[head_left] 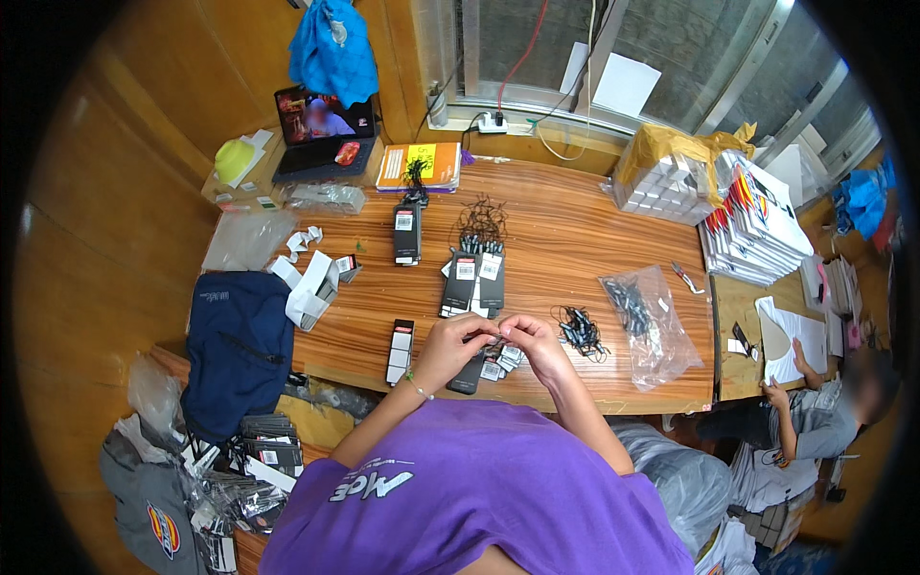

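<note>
My left hand (450,347) and my right hand (535,341) meet at the table's front edge, fingertips pinched close together. What lies between the fingers is too small to make out; it may be a thin dark cord. Just below them is a dark hang tag (466,378), and small white-labelled tags (494,368) lie beside it. Beyond my hands sits a stack of black hang tags (464,278) with white stickers and looped black strings (482,222). To the right lies a tangle of black strings (580,331). A dark strip with white labels (400,352) is left of my hands.
A clear bag of cords (632,309) and small pliers (687,278) lie to the right. Another tag stack (407,233) stands farther back. A navy bag (240,350) hangs over the left edge. A wrapped carton (663,177) and folded garments (757,230) fill the back right. A person (824,412) works at right.
</note>
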`<state>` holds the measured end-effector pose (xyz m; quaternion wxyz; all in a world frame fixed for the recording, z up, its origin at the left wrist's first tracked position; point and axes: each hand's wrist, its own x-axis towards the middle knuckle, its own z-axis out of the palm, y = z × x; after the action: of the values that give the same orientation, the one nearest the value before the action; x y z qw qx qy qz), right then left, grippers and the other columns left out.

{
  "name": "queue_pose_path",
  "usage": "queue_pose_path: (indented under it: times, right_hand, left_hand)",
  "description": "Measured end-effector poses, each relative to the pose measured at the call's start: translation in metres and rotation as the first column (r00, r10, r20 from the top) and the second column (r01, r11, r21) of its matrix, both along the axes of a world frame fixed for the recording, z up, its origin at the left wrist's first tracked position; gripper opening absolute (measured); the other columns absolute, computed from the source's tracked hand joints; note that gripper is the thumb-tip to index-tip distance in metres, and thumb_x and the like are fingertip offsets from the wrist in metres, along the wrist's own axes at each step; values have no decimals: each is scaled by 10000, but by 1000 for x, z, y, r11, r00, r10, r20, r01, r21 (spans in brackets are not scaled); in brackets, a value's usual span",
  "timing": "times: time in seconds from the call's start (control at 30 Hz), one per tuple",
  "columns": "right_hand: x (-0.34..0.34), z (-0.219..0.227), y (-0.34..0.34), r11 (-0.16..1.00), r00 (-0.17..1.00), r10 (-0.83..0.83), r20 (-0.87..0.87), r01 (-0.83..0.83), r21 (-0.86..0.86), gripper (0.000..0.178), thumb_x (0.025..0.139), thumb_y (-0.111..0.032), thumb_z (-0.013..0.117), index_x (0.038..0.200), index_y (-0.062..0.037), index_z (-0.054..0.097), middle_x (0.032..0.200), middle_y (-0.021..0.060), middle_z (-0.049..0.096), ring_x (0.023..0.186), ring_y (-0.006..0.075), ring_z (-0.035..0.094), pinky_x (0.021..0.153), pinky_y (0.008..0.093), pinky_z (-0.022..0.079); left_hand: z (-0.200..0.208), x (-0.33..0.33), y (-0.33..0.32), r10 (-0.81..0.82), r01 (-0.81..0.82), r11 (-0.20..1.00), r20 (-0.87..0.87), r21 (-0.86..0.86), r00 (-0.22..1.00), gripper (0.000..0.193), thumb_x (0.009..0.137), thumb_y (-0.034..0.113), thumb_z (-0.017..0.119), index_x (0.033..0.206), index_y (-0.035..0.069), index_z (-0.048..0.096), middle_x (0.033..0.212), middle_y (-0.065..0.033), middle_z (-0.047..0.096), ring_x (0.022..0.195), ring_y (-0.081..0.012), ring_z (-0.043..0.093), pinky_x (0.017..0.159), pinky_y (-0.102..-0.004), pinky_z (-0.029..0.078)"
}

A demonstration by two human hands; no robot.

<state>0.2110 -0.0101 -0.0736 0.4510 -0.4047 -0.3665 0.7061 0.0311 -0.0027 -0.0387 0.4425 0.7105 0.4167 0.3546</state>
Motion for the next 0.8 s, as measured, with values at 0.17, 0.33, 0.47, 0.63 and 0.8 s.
queue_pose_path:
  times: [0.17, 0.33, 0.47, 0.63, 0.8]
  right_hand:
    - [-4, 23, 2, 924, 868, -334, -368, 379, 53, 106, 894, -140, 533, 869, -37, 544, 741, 28, 564, 754, 113, 538, 722, 243, 440]
    - [2, 46, -1, 958, 917, -173, -360, 242, 155, 115, 911, -159, 507, 879, -48, 499, 658, 34, 514, 579, 122, 487, 618, 279, 440]
    - [4, 53, -2, 935, 877, -243, -414, 326, 142, 105, 904, -145, 520, 877, -44, 510, 628, 9, 466, 551, 86, 397, 565, 243, 364]
    - [12, 46, -4, 939, 913, -278, -300, 324, 114, 102, 894, -125, 535, 916, -26, 539, 645, 1, 482, 580, 72, 425, 571, 216, 371]
    - [14, 39, -6, 953, 945, -250, -213, 279, 119, 102, 890, -106, 533, 941, -19, 547, 663, -7, 509, 598, 62, 456, 562, 185, 374]
  left_hand:
    - [-8, -3, -1, -164, 162, 985, -22, -66, 986, 90, 777, 4, 602, 863, -8, 628, 820, -64, 630, 788, -137, 607, 693, -248, 491]
    - [-11, -9, 2, -264, 270, 932, 57, -241, 963, 248, 768, 47, 634, 1010, 12, 593, 959, -87, 628, 865, -157, 601, 783, -271, 472]
    - [-3, -39, 14, -239, 216, 966, -177, -140, 955, 506, 751, 132, 673, 1211, 30, 488, 1167, -148, 538, 1074, -244, 522, 927, -324, 405]
    - [-46, -101, 23, 174, -82, 983, -679, 166, 714, 563, 736, 182, 682, 1232, 20, 470, 1212, -163, 506, 1111, -321, 483, 965, -363, 368]
    - [-92, -125, 25, 73, -146, 984, -515, -103, 854, 471, 693, 58, 682, 1135, -16, 537, 1128, -149, 545, 1036, -314, 523, 904, -355, 402]
